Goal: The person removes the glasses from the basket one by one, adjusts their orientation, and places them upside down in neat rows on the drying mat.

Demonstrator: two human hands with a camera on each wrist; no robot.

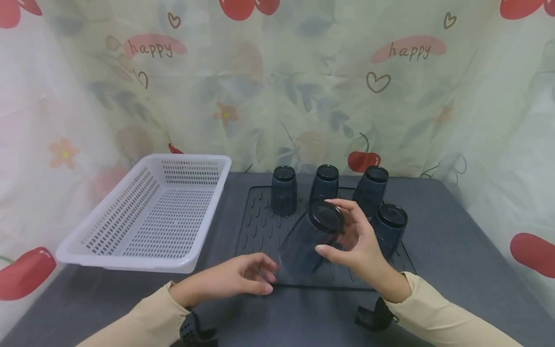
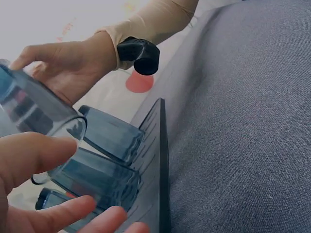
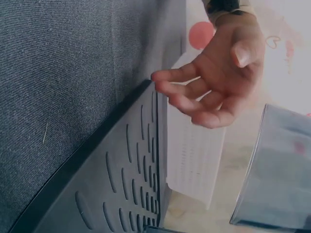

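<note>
My right hand [image 1: 362, 243] grips a dark blue-grey glass [image 1: 299, 246] near its base, holding it tilted above the black drying mat [image 1: 256, 226]. The glass's base points up and right, its rim down and left. Close to that rim is my left hand [image 1: 238, 277], its fingers loosely curved and holding nothing. In the right wrist view, a gap separates the left hand [image 3: 218, 82] from the held glass [image 3: 277, 170]. Several matching glasses stand upside down on the mat, among them a left one [image 1: 284, 190] and a near right one [image 1: 390, 229].
A white slotted plastic basket [image 1: 191, 255] sits on the left of the grey table [image 1: 451, 231]. No objects show inside it. A patterned curtain [image 1: 269, 86] hangs behind the table and along both sides. Each wrist carries a black camera mount [image 1: 375, 315].
</note>
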